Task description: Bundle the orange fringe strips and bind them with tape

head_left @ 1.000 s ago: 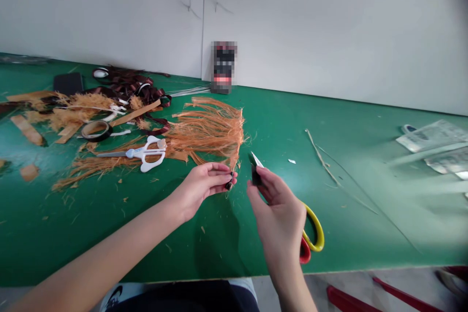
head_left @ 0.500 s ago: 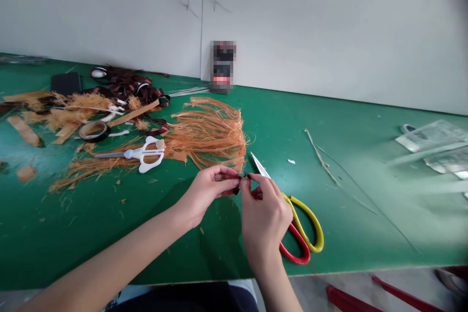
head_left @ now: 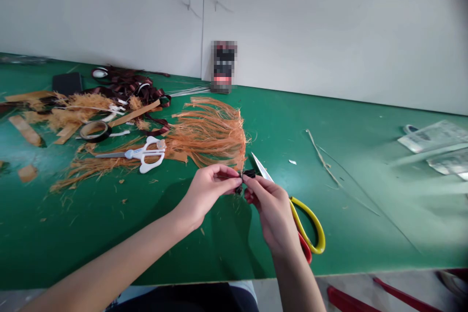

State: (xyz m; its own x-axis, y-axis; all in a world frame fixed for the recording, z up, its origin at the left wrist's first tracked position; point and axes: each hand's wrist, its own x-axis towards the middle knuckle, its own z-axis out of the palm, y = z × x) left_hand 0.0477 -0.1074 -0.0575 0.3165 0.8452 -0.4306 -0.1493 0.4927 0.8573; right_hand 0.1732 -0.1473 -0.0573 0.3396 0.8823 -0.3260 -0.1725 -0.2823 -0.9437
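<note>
Between the fingertips of my left hand (head_left: 215, 185) and my right hand (head_left: 268, 200) is a small dark bundle (head_left: 249, 173), perhaps ribbon; its exact kind is too small to tell. Both hands pinch it, fingertips almost touching, above the green table. Just beyond them lies a fringe of orange raffia-like fibre (head_left: 212, 131). Large scissors with one yellow and one red handle (head_left: 310, 219) rest beside my right hand, partly covered by it. White-handled scissors (head_left: 146, 154) lie on the fibre to the left of my hands.
Brown ribbon (head_left: 146, 92), a roll of black tape (head_left: 95, 131) and tan fibre scraps (head_left: 80, 109) crowd the left of the green table (head_left: 146, 253). A phone-like device (head_left: 224, 66) leans on the white wall. Thin wire (head_left: 325, 161) and plastic packets (head_left: 435, 136) lie at right.
My right hand has turned and its wrist has shifted right, covering more of the red handle. More of the dark bundle now shows above the fingertips. My left hand stays nearly still.
</note>
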